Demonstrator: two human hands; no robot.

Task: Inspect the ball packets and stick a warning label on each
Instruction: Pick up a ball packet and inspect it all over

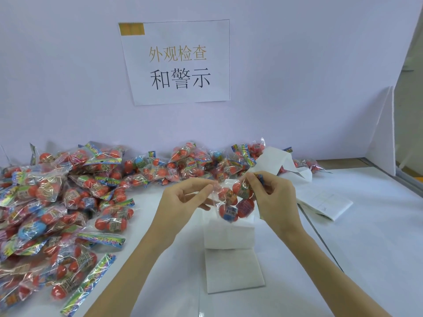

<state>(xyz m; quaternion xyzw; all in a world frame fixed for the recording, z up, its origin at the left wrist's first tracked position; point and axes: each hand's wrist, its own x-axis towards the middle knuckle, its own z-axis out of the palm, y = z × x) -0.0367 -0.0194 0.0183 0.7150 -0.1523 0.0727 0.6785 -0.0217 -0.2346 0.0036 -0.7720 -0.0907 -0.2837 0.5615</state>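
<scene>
Inspect step: left hand (183, 197) and right hand (272, 193) each pinch the ball packet (233, 202) above the desk (366, 236). Next, likely: peel a label from the white strip (231, 266).

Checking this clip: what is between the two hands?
In the head view, a clear plastic packet of red balls, pinched by left hand and right hand, above white paper strip.
</scene>
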